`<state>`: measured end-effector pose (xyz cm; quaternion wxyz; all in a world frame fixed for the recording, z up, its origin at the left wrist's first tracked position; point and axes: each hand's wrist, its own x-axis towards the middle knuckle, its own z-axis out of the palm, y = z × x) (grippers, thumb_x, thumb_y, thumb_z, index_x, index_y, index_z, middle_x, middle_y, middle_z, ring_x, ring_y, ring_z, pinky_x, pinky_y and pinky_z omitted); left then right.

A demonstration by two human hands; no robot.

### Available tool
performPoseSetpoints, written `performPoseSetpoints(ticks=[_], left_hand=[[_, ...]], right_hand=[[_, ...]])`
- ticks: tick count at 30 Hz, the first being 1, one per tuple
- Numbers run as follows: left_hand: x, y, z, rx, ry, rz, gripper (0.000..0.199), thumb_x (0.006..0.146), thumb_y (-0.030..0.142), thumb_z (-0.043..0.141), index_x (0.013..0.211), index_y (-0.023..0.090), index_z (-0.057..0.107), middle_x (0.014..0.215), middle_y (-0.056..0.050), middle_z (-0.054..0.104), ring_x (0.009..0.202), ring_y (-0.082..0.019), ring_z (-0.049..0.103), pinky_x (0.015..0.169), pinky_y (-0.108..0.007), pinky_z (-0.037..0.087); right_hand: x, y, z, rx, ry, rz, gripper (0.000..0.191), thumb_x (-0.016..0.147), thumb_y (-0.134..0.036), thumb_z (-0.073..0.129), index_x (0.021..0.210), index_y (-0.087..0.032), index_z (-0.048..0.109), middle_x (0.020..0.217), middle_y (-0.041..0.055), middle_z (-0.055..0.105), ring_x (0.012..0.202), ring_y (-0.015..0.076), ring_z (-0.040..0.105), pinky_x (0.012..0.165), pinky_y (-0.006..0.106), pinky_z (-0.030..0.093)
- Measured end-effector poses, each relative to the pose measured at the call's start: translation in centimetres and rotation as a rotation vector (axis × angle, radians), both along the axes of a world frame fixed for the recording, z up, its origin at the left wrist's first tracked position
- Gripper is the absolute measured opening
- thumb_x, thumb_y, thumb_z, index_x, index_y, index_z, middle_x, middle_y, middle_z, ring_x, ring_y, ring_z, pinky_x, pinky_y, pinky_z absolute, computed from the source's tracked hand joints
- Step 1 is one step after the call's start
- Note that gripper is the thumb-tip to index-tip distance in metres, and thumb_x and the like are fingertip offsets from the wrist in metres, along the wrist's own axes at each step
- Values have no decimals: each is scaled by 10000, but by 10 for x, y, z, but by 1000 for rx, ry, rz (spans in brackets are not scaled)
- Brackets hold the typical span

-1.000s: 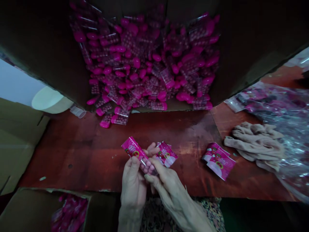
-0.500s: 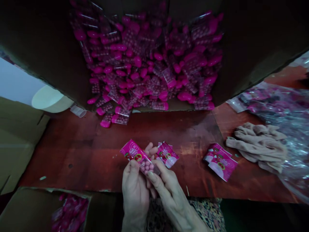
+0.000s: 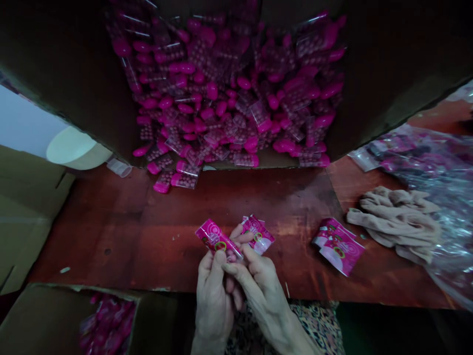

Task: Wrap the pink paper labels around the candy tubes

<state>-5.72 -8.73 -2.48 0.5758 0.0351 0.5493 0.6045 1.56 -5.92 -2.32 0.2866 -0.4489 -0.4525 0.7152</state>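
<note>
A clear candy container with pink balls [image 3: 231,255] is held between my two hands above the near part of the table. A pink printed sleeve [image 3: 213,235] lies around part of it, its far end sticking out flat. My left hand [image 3: 214,296] is closed, thumb pressing on the sleeve's near side. Closed on the container's near right end is my right hand [image 3: 264,288], with its outer fingers stretched past it. My fingers cover much of the container. Just beyond them, a few flat printed sleeves [image 3: 261,239] rest on the table.
A large cardboard box [image 3: 369,74] of pink-capped candy containers [image 3: 185,111] opens towards me. More sleeves [image 3: 342,251], a beige cloth glove [image 3: 395,217] and plastic bags [image 3: 461,197] lie right. A white bowl [image 3: 77,153] stands left; a box [image 3: 44,315] with pink packs is lower left.
Both hands have shifted slightly right with the container. The sleeve now covers more of it, and fewer pink balls show.
</note>
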Motion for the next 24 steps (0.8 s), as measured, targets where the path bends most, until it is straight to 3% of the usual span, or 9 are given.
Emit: performPoseSetpoints(ticks=[6,12,24], left_hand=[[3,0,-3,-1,-75,23,345,657,484,680,731,151,634,374,88,402,263,-11,290,253,-109,273],[0,-1,-7,-4,-96,0,366,592,489,726,680,152,613,347,84,414,234,-32,351,245,-123,304],[11,-3,5,100,-77,-124,368,689,463,661,837,129,699,380,85,341,273,-18,308,264,-110,309]], right_hand=[[3,0,-4,-59,41,-59,201,769,-328,587,682,-166,504,444,-66,515,293,23,405,302,108,309],[3,3,-5,-59,120,-20,173,764,-305,571,687,-151,557,431,-70,500,281,18,385,293,108,309],[15,-1,-6,25,122,-25,228,769,-353,569,748,-131,618,423,-63,493,283,29,395,294,122,320]])
